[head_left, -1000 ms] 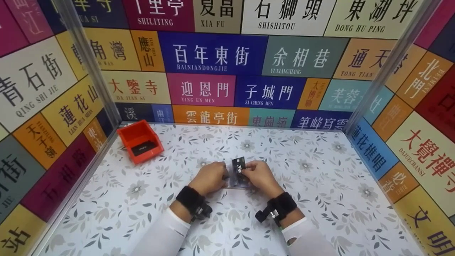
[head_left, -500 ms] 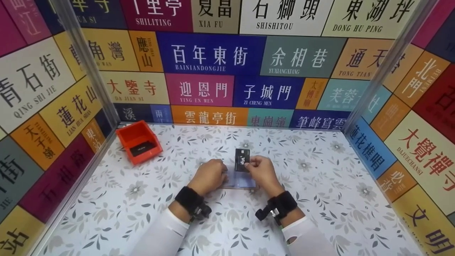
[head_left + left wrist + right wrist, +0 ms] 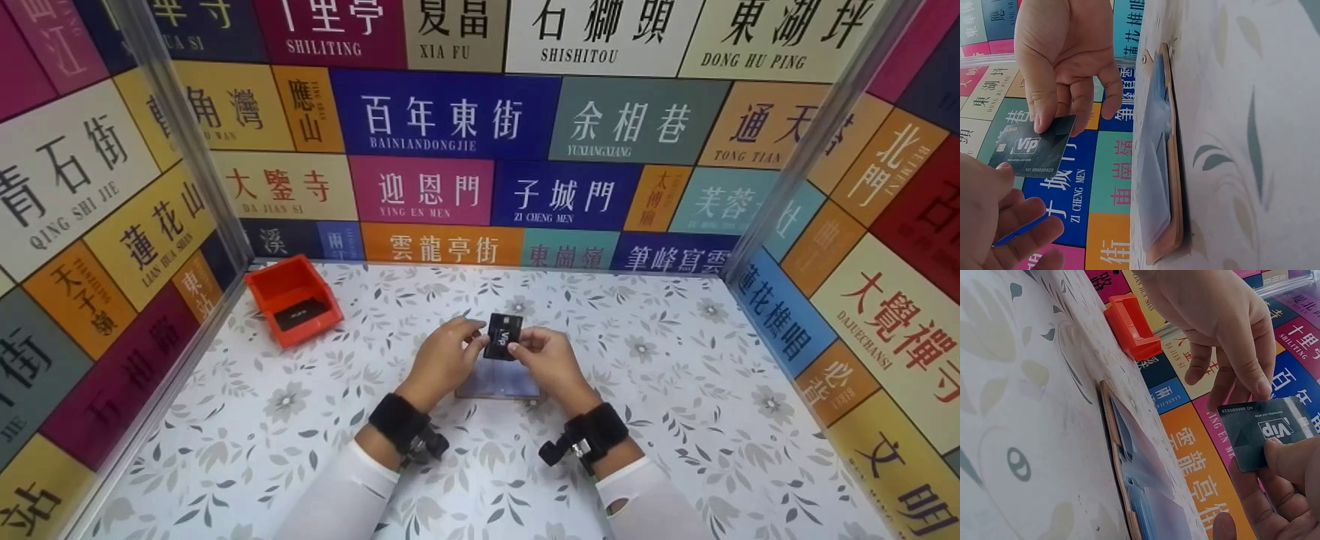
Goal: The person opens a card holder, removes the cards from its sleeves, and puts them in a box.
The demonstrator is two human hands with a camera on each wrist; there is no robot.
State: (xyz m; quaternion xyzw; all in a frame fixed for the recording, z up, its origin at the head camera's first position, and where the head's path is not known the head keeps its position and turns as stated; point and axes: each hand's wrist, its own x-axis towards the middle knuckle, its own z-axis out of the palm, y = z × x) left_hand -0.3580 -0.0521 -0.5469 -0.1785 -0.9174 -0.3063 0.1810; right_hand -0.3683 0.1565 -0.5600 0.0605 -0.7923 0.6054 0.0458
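Note:
A black card marked "Vip" [image 3: 501, 335] is held up over the table between both hands. My right hand [image 3: 553, 358] pinches it by one side, thumb on the printed face. At the opposite edge, my left hand [image 3: 444, 354] has its thumb on the card's border and its fingers behind. Below the hands, an open card holder [image 3: 499, 381] lies on the table. Its clear plastic sleeves [image 3: 1154, 185] fan up from a tan cover [image 3: 1174, 219] in the left wrist view.
At the back left of the table stands a red bin [image 3: 313, 330], tilted open toward me, with a black card-like piece [image 3: 298, 313] inside. Walls covered with coloured name panels [image 3: 446, 112] enclose the flower-patterned table [image 3: 645, 420] at the back and sides.
The right hand has lifted the card up off the card holder's sleeves. The left hand has left the card holder, moving up to the card's left edge.

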